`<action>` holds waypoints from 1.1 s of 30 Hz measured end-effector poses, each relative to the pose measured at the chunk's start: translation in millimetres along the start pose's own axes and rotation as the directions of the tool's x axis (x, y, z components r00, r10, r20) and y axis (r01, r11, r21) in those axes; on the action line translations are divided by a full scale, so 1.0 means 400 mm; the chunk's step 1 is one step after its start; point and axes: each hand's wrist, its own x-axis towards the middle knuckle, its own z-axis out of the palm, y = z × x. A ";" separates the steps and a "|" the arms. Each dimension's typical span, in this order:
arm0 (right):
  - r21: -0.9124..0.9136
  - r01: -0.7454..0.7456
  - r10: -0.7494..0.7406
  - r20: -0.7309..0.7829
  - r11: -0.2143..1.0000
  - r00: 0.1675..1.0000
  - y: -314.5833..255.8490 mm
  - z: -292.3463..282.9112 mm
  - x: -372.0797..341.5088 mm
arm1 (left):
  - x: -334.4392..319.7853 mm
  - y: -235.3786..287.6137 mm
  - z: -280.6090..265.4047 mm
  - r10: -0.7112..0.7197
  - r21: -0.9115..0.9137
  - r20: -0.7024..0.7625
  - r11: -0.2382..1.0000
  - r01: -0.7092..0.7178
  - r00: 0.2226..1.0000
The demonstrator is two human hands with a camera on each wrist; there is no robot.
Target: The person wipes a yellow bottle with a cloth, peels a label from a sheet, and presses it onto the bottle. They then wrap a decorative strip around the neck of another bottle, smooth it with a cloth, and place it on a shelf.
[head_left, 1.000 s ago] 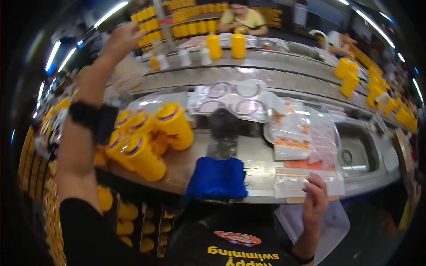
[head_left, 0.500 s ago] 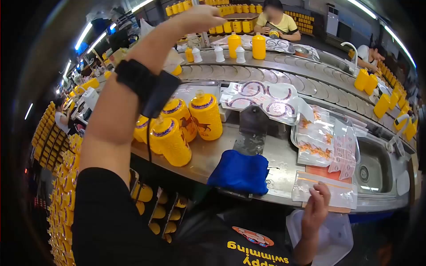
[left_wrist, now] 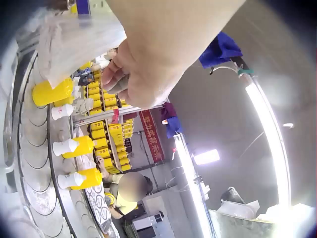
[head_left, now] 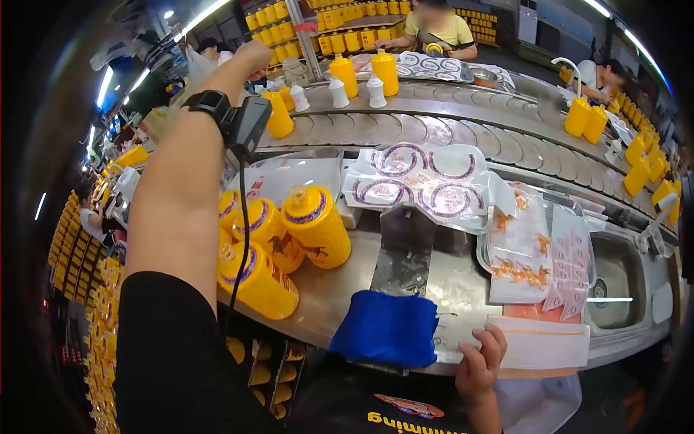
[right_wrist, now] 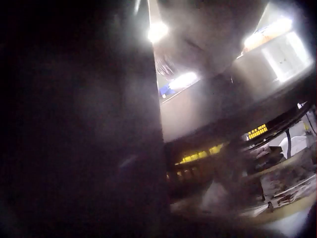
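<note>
My left hand (head_left: 249,65) is raised at the far left, over the conveyor side, with its fingers loosely curled. The left wrist view shows the same hand (left_wrist: 143,74) from close by, with nothing visible in its fingers. Near the table's front edge, my right hand (head_left: 481,362) hangs with fingers relaxed and bent, beside a clear plastic packet (head_left: 542,343). To its left, a blue cloth (head_left: 387,329) lies over the front of a dark stand (head_left: 405,249). Yellow bottles (head_left: 318,228) with purple collar bands and horse pictures stand grouped below my left forearm. The right wrist view is mostly dark.
Decal sheets with purple rings (head_left: 419,177) and orange horses (head_left: 520,253) lie behind the cloth. A sink (head_left: 614,278) is at right. Beyond runs a conveyor (head_left: 448,130), with white bottle-shaped pieces (head_left: 338,92) alongside. A person in yellow (head_left: 463,32) sits opposite.
My left hand swung right across the view, then back left and a little lower. My right hand has shifted slightly left and down. The head view has turned and tilted.
</note>
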 end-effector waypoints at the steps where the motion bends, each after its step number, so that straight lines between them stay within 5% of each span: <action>1: -0.026 0.001 -0.001 0.009 1.000 1.000 -0.003 0.001 0.003 | 0.038 -0.009 0.031 -0.019 -0.040 -0.019 0.999 0.018 1.000; 4: -0.040 0.018 -0.016 0.054 0.999 0.998 -0.001 -0.001 0.010 | 0.154 -0.058 0.120 0.067 -0.030 0.032 0.997 -0.066 0.997; 7: 0.016 0.011 -0.012 0.048 1.000 0.999 0.015 0.004 -0.001 | 0.165 -0.062 0.194 0.308 0.446 0.076 0.840 -0.309 0.948; 11: 0.053 -0.066 0.060 0.105 0.996 0.993 0.012 -0.007 0.009 | 0.247 -0.121 0.349 0.034 0.192 -0.123 0.981 -0.010 0.992; 15: 0.052 -0.106 0.098 0.133 0.993 0.986 0.009 -0.011 0.034 | 0.254 -0.111 0.392 -0.299 -0.111 -0.229 0.953 0.280 0.926; 19: 0.050 -0.128 0.120 0.146 0.990 0.982 0.012 -0.001 0.040 | 0.336 -0.204 0.450 -0.242 0.068 -0.225 0.962 0.263 0.944; 21: 0.073 -0.100 0.088 0.154 0.992 0.984 0.009 0.001 0.047 | 0.348 -0.215 0.476 -0.116 0.238 -0.230 0.956 0.172 0.966; 24: 0.030 -0.068 0.062 0.178 0.997 0.982 0.020 -0.007 0.057 | 0.315 -0.257 0.535 0.251 0.283 -0.197 0.940 -0.190 0.948; 28: 0.033 -0.125 0.119 0.144 0.992 0.982 0.007 -0.013 0.046 | 0.030 -0.109 0.659 0.590 -0.039 -0.244 0.787 -0.615 0.770; 33: 0.024 -0.124 0.122 0.082 0.992 0.989 0.029 0.005 0.022 | -0.517 0.139 0.763 0.809 -0.498 0.003 0.511 -0.701 0.588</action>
